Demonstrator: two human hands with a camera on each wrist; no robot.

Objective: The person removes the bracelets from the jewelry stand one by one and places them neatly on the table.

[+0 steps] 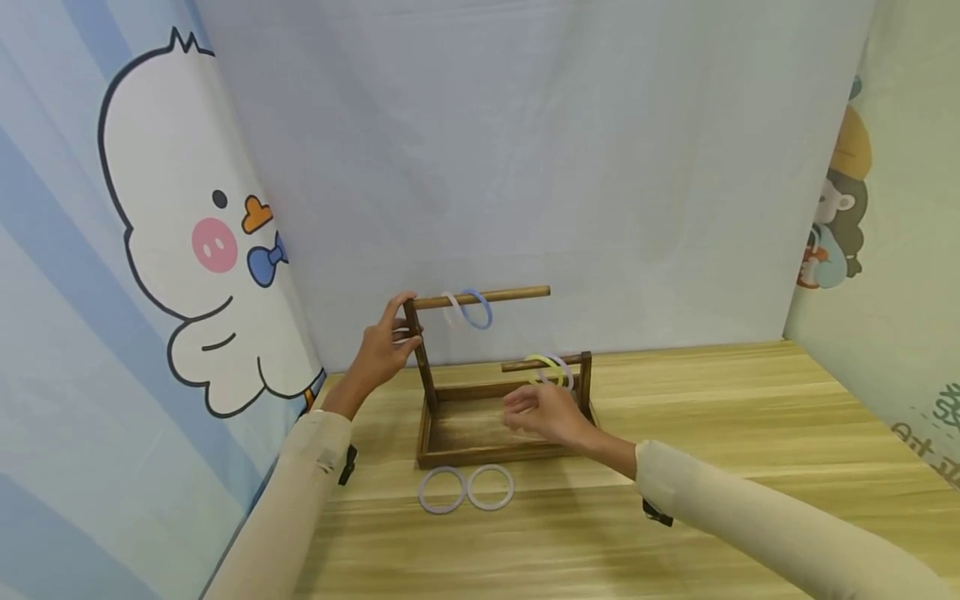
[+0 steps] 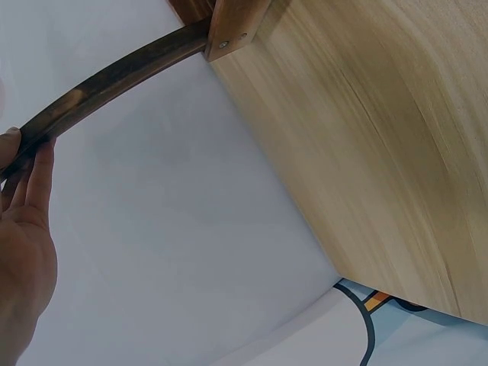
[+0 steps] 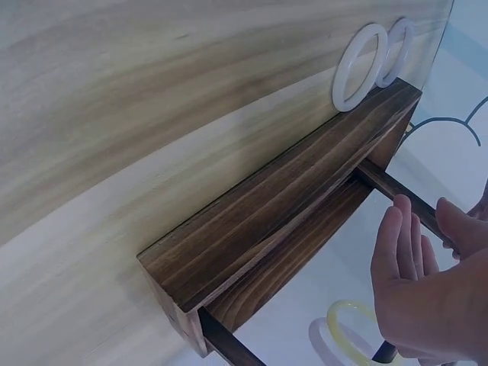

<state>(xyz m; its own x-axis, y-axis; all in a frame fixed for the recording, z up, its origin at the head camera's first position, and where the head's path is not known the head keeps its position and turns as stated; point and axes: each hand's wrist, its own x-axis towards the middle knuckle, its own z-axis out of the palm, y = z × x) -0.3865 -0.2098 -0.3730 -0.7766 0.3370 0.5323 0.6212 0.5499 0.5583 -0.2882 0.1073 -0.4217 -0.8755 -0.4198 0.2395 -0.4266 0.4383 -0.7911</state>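
With thumb and fingers, my left hand grips the left post of a dark wooden rack near its top; the left wrist view shows the same hold. On the rack's upper bar hang a whitish ring and a blue ring. A yellow ring and a pale purple ring hang on the lower bar. Just in front of these, my right hand hovers over the tray base, its fingers loosely bent, with nothing seen between them.
Flat on the wood-grain table, before the rack's front edge, lie a lavender ring and a white ring, side by side. A pale curtain stands behind the rack, with printed cartoon walls to left and right.
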